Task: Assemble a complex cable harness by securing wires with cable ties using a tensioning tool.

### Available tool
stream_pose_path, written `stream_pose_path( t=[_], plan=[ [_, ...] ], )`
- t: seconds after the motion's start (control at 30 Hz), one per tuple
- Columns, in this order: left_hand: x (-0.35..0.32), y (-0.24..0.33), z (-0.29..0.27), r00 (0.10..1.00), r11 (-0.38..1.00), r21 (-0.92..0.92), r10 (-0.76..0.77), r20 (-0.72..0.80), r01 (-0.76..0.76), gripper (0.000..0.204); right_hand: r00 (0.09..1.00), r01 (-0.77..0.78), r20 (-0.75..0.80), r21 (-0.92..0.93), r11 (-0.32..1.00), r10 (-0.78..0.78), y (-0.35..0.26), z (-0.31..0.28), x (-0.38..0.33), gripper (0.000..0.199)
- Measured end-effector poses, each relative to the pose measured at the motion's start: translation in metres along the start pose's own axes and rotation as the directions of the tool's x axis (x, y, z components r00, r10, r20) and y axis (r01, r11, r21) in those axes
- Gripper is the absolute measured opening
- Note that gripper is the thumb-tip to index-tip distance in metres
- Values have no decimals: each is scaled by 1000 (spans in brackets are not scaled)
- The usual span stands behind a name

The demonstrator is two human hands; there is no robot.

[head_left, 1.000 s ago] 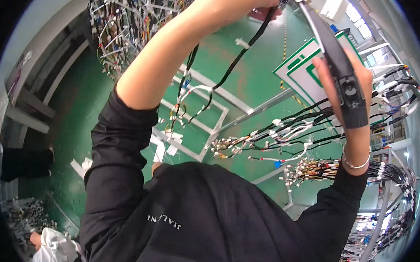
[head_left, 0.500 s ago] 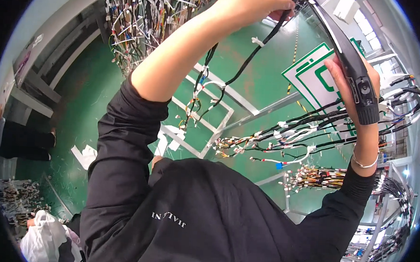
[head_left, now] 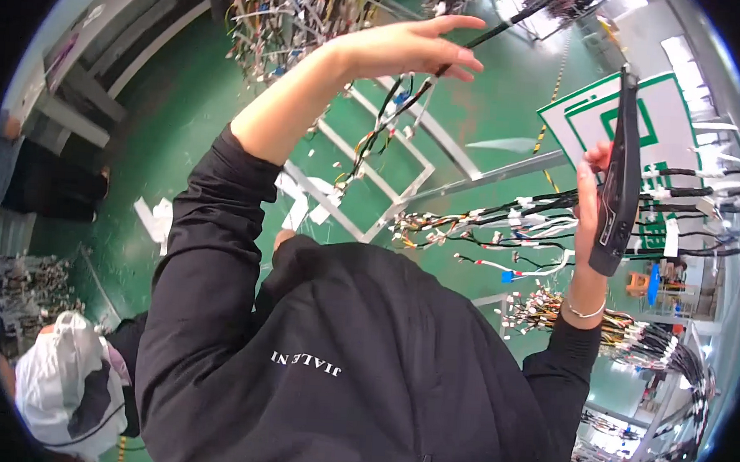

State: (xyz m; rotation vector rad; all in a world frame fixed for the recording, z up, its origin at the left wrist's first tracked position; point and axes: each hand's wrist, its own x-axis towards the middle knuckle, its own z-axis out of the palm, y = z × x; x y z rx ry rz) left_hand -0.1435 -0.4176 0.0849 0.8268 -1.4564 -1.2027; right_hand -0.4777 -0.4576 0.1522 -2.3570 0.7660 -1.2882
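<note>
My left hand (head_left: 409, 45) is raised at the top centre, fingers stretched out almost flat. A thin black cable (head_left: 489, 35) runs from under its fingertips up to the right, and a wire harness (head_left: 384, 123) with small connectors hangs down below the hand. My right hand (head_left: 587, 211) is up at the right and grips a long, flat black tool (head_left: 621, 173), held upright on its edge. Both sleeves are black (head_left: 210, 248).
Bundles of wire harnesses (head_left: 512, 226) with white tags stick out from racks on the right. More tangled wires (head_left: 289, 13) hang at the top. Below lie a green floor with white lines (head_left: 390, 161), a green-and-white board (head_left: 669, 104) and a white plastic bag (head_left: 65, 374).
My left hand has opened its fingers out flat over the cable. My right hand has come down and to the right, turning the black tool upright.
</note>
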Motion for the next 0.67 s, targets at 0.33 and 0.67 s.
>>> stream_pose_path(
  t=[0.33,0.67],
  plan=[
    [-57,-113,7,963,971,5,-235,-135,238,26,954,-207,285,392,896,95,35,47,-47,34],
    [-71,-126,38,968,959,-171,-240,-76,225,29,843,-499,534,821,276,-67,34,126,-14,50]
  ],
)
